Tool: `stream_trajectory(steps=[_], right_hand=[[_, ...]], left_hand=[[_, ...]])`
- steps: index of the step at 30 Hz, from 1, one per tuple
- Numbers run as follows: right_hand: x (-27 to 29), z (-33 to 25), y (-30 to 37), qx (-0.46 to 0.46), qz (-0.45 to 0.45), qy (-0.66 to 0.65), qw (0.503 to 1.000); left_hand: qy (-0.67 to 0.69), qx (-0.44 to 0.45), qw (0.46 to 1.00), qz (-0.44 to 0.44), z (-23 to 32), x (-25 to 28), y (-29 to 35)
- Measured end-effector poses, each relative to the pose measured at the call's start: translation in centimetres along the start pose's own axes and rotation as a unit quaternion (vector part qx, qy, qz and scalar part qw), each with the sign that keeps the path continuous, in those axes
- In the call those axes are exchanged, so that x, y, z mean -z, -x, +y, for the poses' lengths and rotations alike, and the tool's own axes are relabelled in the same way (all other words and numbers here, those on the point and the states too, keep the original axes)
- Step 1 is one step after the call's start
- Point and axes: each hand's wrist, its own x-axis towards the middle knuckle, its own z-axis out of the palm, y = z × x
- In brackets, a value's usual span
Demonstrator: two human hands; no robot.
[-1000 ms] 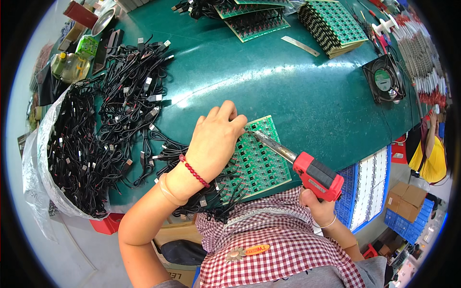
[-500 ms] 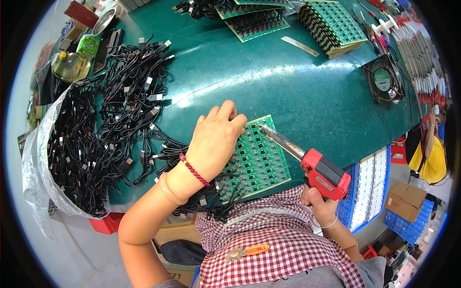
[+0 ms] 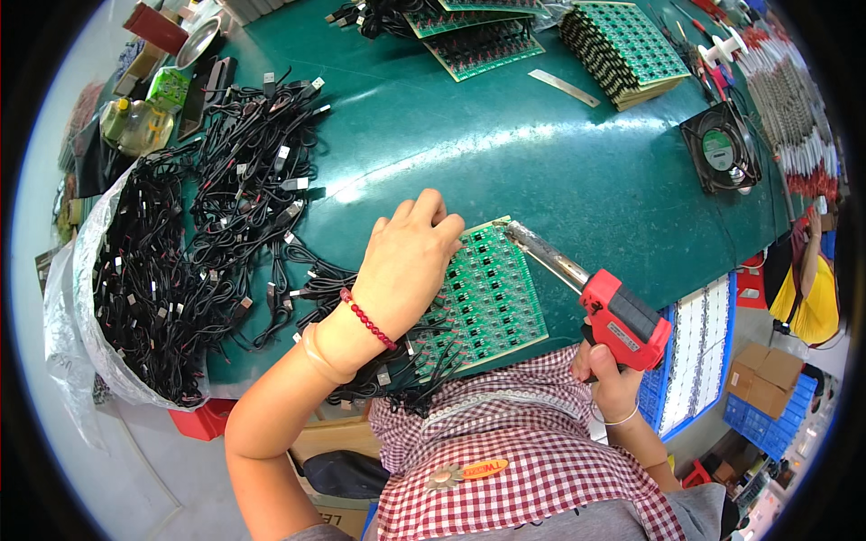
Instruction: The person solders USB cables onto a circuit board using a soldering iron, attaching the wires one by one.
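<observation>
A green circuit board panel [image 3: 494,302] with rows of small black parts lies on the table before me. My right hand [image 3: 609,380] grips a red and black soldering gun [image 3: 622,320]. Its metal tip is by the panel's far right corner; I cannot tell whether it touches. Over the panel's far left corner, my left hand [image 3: 410,243] has its fingers curled in a pinch. What they hold, if anything, is hidden behind the hand. Black cables with red wire ends [image 3: 437,361] lie across the panel's near left part.
Black USB cables [image 3: 244,180] heap up on the left, beside a plastic bag [image 3: 86,298] full of more. Stacked circuit panels [image 3: 627,50], a metal ruler [image 3: 564,87] and a small fan [image 3: 720,149] stand or lie farther off. A blue crate [image 3: 663,397] is at the right.
My right hand has shifted the soldering gun to the right and slightly nearer me, its tip moving from over the panel to the far right corner. My left hand stays in place.
</observation>
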Motion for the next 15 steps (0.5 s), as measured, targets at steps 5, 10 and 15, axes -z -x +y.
stream_trajectory(steps=[5,10,15], right_hand=[[0.0,-0.1,-0.1,0.004,0.013,-0.012,1.0],[-0.4,-1.0,-0.5,0.021,0.009,-0.032,0.999],[-0.2,-1.6,-0.6,0.039,0.038,-0.063,0.997]], left_hand=[[0.003,0.003,1.0,-0.002,0.0,-0.1,0.0],[-0.005,0.029,0.999,-0.033,-0.1,0.6,0.0],[-0.062,0.055,0.996,-0.011,-3.2,4.7,-0.9]])
